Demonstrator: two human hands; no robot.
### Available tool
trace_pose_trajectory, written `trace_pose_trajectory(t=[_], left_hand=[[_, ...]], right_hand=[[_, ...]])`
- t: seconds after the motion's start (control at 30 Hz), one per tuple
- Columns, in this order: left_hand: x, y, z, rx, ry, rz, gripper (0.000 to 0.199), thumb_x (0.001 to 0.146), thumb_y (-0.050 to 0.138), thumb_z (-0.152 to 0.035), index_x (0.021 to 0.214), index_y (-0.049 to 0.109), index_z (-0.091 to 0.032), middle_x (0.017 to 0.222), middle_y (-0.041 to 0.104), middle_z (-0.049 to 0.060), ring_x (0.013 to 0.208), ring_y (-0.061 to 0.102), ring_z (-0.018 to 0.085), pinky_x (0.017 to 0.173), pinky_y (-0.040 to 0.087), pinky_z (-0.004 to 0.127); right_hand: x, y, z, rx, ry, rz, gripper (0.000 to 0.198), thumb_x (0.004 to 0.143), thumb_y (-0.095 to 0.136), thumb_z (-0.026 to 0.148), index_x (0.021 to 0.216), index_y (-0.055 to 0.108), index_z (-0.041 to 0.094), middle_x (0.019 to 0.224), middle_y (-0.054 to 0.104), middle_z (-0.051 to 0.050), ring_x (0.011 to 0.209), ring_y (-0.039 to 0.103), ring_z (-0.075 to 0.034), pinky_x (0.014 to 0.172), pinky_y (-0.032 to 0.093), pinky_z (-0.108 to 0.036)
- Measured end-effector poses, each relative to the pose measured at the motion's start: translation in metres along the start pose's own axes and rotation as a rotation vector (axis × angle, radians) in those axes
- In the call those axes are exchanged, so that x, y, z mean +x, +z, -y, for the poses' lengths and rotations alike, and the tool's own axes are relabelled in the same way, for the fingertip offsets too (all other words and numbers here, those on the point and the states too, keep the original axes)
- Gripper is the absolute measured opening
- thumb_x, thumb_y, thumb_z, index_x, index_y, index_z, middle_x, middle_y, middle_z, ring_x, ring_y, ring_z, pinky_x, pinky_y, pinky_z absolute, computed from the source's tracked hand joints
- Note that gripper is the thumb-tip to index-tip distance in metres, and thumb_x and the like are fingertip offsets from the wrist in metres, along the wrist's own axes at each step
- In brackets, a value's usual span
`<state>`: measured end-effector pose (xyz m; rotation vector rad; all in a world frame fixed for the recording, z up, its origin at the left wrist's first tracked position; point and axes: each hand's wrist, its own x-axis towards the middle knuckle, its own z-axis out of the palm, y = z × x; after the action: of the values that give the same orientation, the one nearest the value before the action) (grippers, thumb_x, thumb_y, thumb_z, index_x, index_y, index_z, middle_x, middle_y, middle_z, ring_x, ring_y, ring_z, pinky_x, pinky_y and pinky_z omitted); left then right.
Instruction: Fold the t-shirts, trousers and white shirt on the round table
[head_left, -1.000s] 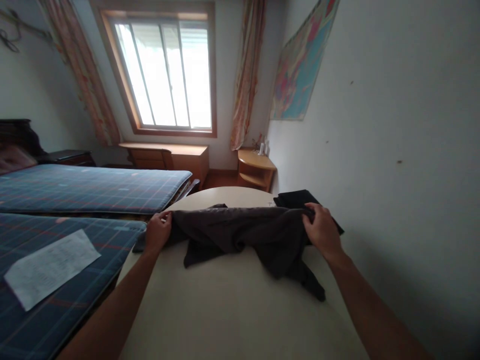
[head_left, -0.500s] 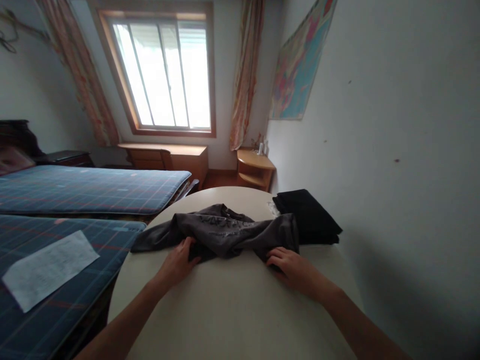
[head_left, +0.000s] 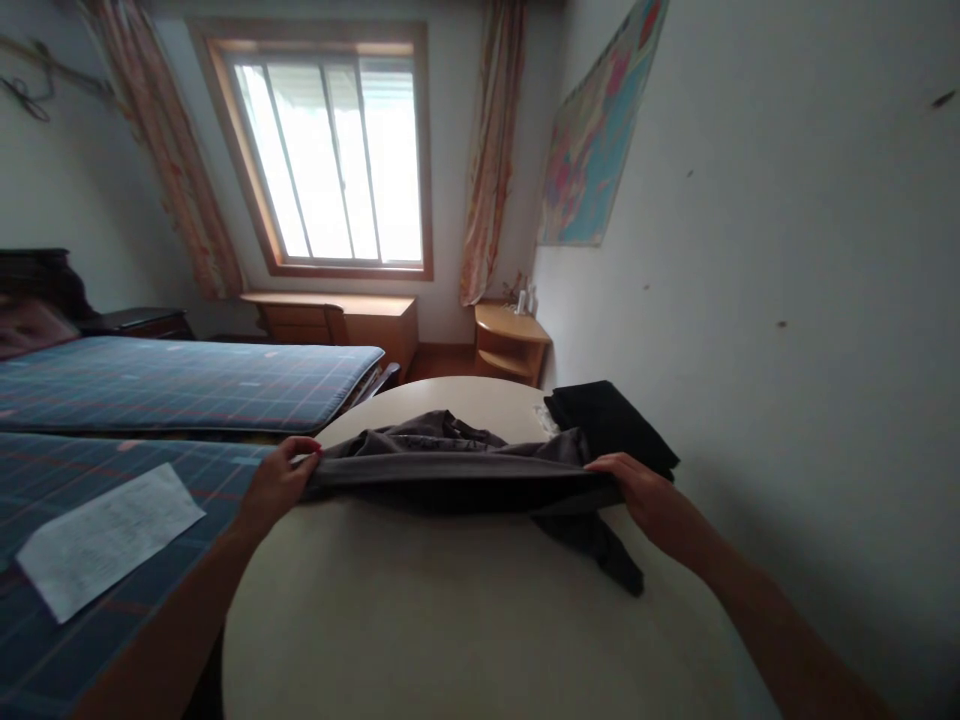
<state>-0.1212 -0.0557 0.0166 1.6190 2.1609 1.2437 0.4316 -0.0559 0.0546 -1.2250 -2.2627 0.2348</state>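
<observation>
Two arms (head_left: 195, 580) stretch forward and apart, left hand (head_left: 279, 482) and right hand (head_left: 641, 490) pinched closed on the shirt (head_left: 450, 466), near the table (head_left: 465, 620)'s left and right edges.

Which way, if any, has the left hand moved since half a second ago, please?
Yes: against the round table, the left hand has moved left and slightly up in the view, from well inside its outline to its left edge.
</observation>
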Motion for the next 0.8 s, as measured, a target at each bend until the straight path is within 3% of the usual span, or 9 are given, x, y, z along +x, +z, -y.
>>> trace_pose_trajectory(t=[0.13,0.3,0.37,0.5,0.67,0.8], left_hand=[[-0.001,0.001,0.017,-0.019,0.003,0.203,0.048,0.063,0.062,-0.060,0.090,0.066,-0.020,0.083,0.075,0.005,0.080,0.070,0.026,0.071,0.053,0.032],[-0.019,0.014,0.023,0.063,0.125,0.407,0.048,0.068,0.062,-0.060,0.096,0.067,-0.022,0.095,0.074,0.007,0.092,0.069,0.027,0.082,0.052,0.035],[-0.027,0.016,0.018,0.168,0.178,0.411,0.042,0.072,0.062,-0.052,0.101,0.066,-0.022,0.103,0.073,0.007,0.098,0.068,0.028,0.087,0.051,0.036],[-0.048,0.017,-0.008,0.453,0.328,0.256,0.030,0.075,0.063,-0.038,0.099,0.067,-0.020,0.113,0.065,0.012,0.108,0.060,0.033,0.092,0.047,0.043],[-0.075,0.030,-0.037,0.331,0.615,0.597,0.015,0.082,0.065,-0.030,0.096,0.068,-0.028,0.106,0.065,0.003,0.102,0.059,0.024,0.089,0.046,0.035],[-0.081,0.043,-0.033,0.291,0.666,0.644,0.018,0.086,0.062,-0.025,0.101,0.070,-0.028,0.108,0.063,0.004,0.101,0.058,0.022,0.089,0.045,0.033]], right_hand=[[-0.006,0.007,0.003,-0.019,-0.001,0.027,0.043,0.089,0.033,0.009,0.119,0.060,0.023,0.120,0.063,-0.007,0.108,0.063,-0.019,0.097,0.050,-0.036],[-0.013,0.023,0.023,-0.078,-0.070,0.261,0.030,0.088,0.045,0.014,0.105,0.067,0.023,0.112,0.066,-0.007,0.105,0.062,-0.020,0.095,0.049,-0.036],[-0.017,0.029,0.032,-0.117,-0.105,0.304,0.022,0.084,0.055,0.017,0.101,0.068,0.023,0.114,0.065,-0.008,0.109,0.060,-0.023,0.098,0.046,-0.039],[-0.026,0.046,0.043,-0.181,-0.196,0.343,0.029,0.076,0.069,0.023,0.105,0.069,0.024,0.119,0.064,-0.008,0.116,0.054,-0.027,0.106,0.037,-0.046],[-0.031,0.072,0.045,-0.295,-0.205,0.326,0.024,0.085,0.059,0.017,0.107,0.068,0.022,0.123,0.064,-0.009,0.116,0.054,-0.027,0.105,0.036,-0.049],[-0.029,0.079,0.044,-0.331,-0.205,0.317,0.021,0.088,0.053,0.010,0.097,0.070,0.020,0.124,0.064,-0.010,0.115,0.056,-0.028,0.102,0.040,-0.048]])
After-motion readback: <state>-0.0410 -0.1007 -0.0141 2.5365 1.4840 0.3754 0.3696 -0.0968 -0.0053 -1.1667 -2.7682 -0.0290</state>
